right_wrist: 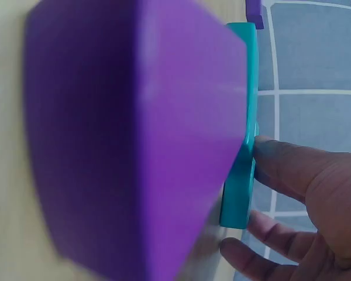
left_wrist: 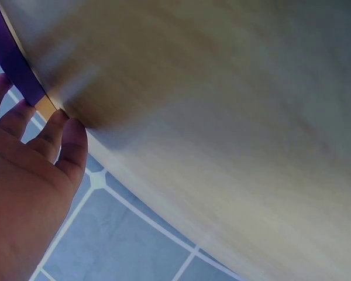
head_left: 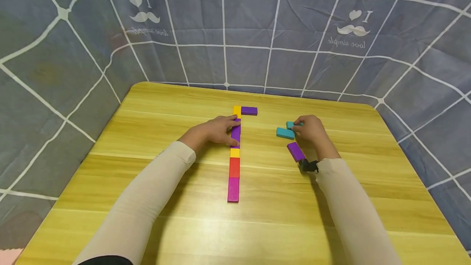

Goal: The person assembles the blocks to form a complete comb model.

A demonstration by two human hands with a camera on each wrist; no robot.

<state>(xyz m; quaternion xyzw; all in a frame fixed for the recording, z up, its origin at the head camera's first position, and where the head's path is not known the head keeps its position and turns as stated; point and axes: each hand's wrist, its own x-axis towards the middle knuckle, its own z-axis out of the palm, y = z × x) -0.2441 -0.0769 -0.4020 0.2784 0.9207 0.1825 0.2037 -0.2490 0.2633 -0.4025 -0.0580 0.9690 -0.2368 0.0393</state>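
The left hand [head_left: 217, 130], fingers loosely spread, touches the purple part of a block row [head_left: 234, 153] running near to far on the counter [head_left: 272, 220]. A far purple block [head_left: 249, 111] sits right of the row's far end. The right hand [head_left: 312, 129] pinches the far teal block [head_left: 289, 125]; the near teal block [head_left: 285, 133] lies just beside it, and a near purple block [head_left: 296, 151] lies nearer still.

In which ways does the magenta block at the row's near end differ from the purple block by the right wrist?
The magenta block is pinkish; the purple block is violet. The magenta block touches the red block; the purple block lies apart from it. The purple block slants more than the magenta block. Both lie flat on the table.
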